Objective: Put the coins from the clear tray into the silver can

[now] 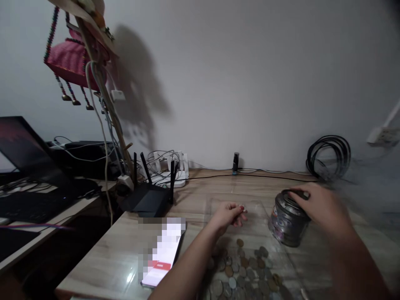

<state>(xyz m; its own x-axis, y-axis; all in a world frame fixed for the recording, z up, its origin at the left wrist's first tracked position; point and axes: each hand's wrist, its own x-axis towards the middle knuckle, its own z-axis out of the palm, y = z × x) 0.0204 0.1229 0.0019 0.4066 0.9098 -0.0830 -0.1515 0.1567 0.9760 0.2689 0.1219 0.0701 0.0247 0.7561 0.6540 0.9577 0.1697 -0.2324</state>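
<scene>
Head view gives me both hands over the bench [100, 254]. Right grip [325, 208] is on the tin [289, 223]: thumb and fingers are bent over its top, closed on the right side of the lid area, with the tin's body hanging below the fingers and to their left. I can't tell whether its base touches the bench. That forearm comes up from the lower right corner, wrist high, hand pointing left and blurred.

Left grip [227, 216] is pinched nearly closed, thumb against forefinger, on a small pale thing [244, 209] too blurred for me to name; the other fingers curl loosely beneath. It sits left of the tin, well apart from it, its forearm slanting up from the bottom edge past the phone [167, 239].

Coins [232, 283] lie spread flat below and between the two hands, nearer me than the tin, touching neither grip.
</scene>
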